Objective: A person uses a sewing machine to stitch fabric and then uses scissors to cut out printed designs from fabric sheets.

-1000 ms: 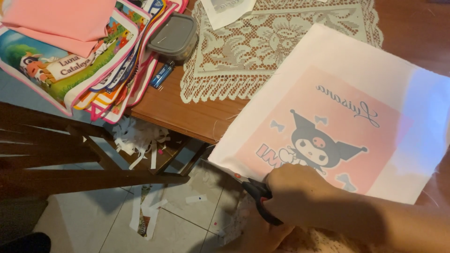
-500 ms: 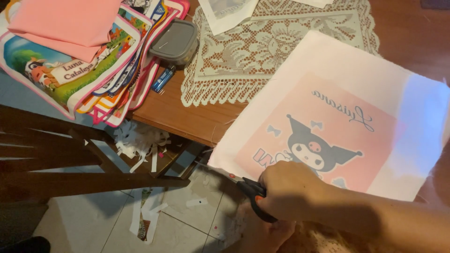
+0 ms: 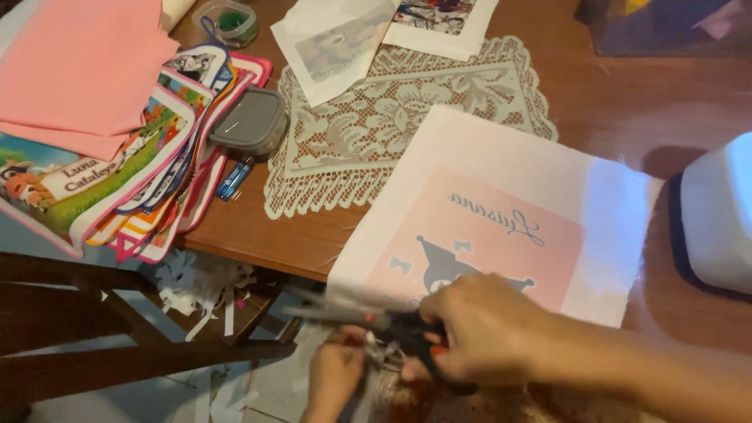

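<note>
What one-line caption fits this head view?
Right hand works black-handled scissors along the white printed sheet with pink panel; left hand steadies its lower edge over the brown wooden table.

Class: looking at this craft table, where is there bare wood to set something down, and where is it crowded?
Bare table lies right of the lace doily, above the printed sheet. A smaller strip sits below the doily. The left is crowded with stacked bibs.
</note>
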